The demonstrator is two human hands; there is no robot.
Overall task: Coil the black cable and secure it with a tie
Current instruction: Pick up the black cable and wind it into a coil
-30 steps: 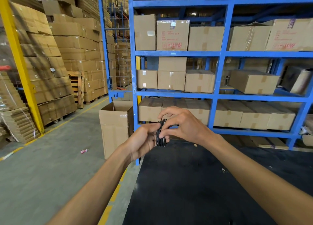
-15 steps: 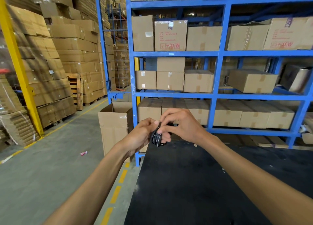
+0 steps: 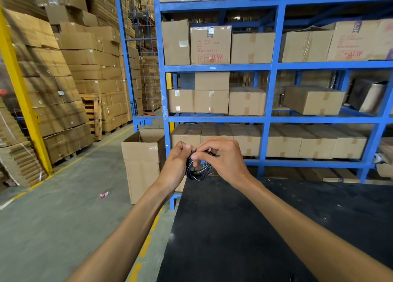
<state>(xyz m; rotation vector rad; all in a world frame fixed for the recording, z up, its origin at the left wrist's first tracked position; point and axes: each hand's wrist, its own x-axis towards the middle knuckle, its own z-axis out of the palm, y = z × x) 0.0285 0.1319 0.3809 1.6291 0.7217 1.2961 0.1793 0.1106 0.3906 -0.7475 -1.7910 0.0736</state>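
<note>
Left hand and right hand both pinch the coiled black cable, held above the desk edge.

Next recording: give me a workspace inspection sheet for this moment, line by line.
Surface: black table top, bare apart from a few pale specks.
Job's things: coiled black cable held up in the air above the table's far edge; no tie can be made out.
Clutter: small red and white scrap on the floor.
Grips: left hand closed on the coil's left side; right hand pinching its top.
Cables: only the coil; no loose end seen.
Surroundings: blue shelving stocked with cartons, open cardboard box on the floor, yellow post.
</note>
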